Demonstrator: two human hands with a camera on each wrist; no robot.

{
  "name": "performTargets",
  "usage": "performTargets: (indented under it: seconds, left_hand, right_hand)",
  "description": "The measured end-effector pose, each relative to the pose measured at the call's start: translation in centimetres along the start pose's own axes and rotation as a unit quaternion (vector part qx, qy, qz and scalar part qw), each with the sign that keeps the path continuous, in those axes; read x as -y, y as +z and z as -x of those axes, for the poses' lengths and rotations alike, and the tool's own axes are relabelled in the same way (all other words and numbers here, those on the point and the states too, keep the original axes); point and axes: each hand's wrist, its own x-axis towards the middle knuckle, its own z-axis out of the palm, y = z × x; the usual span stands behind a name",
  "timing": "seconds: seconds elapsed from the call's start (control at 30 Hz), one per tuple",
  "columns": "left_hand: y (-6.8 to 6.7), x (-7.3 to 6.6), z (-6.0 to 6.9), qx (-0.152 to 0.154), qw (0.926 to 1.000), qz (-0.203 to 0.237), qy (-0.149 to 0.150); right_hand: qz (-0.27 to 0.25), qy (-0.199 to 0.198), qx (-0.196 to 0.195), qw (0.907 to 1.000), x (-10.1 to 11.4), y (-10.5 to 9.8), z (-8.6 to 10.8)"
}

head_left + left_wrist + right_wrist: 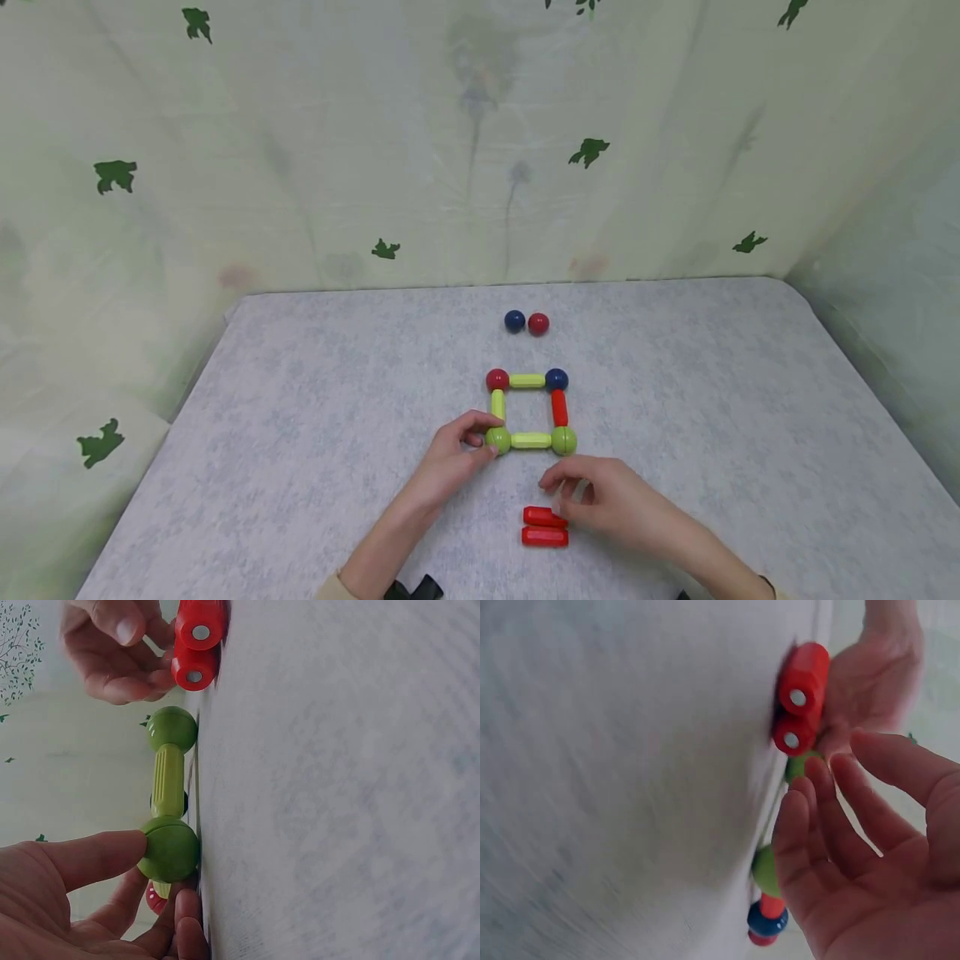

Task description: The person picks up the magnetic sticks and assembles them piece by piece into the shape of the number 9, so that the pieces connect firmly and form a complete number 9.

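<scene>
A square of magnetic sticks and balls lies on the table. Its corners are a red ball (pixel 497 381), a dark blue ball (pixel 557 380) and two green balls; yellow-green sticks (pixel 530 440) form three sides, and a red stick (pixel 559 408) the right one. My left hand (pixel 453 454) pinches the near-left green ball (pixel 169 850) between thumb and fingers. Just right of two loose red magnetic sticks (pixel 545 537), lying side by side, is my right hand (pixel 611 500). Its fingers are loosely bent and hold nothing; the right wrist view shows them apart from the sticks.
Behind the square, a loose dark blue ball (pixel 514 322) and a loose red ball (pixel 538 324) sit close together. The grey table (pixel 337 375) ends at a pale curtain (pixel 420 150) with green leaf shapes. A black object (pixel 426 587) shows at the bottom edge.
</scene>
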Motion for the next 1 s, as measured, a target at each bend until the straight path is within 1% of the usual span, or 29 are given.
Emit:
performTargets:
  seconds: [0.13,0.27,0.37,0.43,0.53,0.7,0.83,0.9,1.0]
  left_hand:
    - [0.0,0.0,0.0,0.002,1.0,0.004,0.002]
    - [-0.1,0.0,0.0,0.005,1.0,0.008,0.003]
    - [-0.1,0.0,0.0,0.006,0.9999,0.01,0.003]
    - [-0.1,0.0,0.0,0.006,0.9999,0.011,0.002]
    - [-0.1,0.0,0.0,0.007,0.9999,0.01,0.0]
    - [-0.1,0.0,0.0,0.01,0.9999,0.012,0.002]
    - [-0.1,0.0,0.0,0.011,0.9998,0.017,0.005]
    - [-0.1,0.1,0.0,0.012,0.9998,0.018,0.005]
    - [-0.1,0.1,0.0,0.009,0.9998,0.016,0.004]
  right_hand:
    - [0.018,-0.016,0.035,0.9991,-0.3,0.6,-0.2]
    - [0.055,-0.035,0.041,0.997,-0.1,1.0,-0.6]
    - [0.083,-0.038,0.044,0.9949,0.2,1.2,-0.8]
    - [0.089,-0.031,0.047,0.9944,0.4,1.3,-0.8]
    - [0.067,-0.013,0.049,0.9965,0.4,1.2,-0.6]
    - [-0.006,0.008,0.03,0.9995,-0.2,0.5,0.2]
    - [-0.036,0.021,0.015,0.999,-0.9,0.1,0.6]
    - [-0.042,0.031,0.003,0.9986,-1.0,-0.1,0.7]
    - [-0.063,0.058,-0.02,0.9961,-1.2,-0.2,0.8]
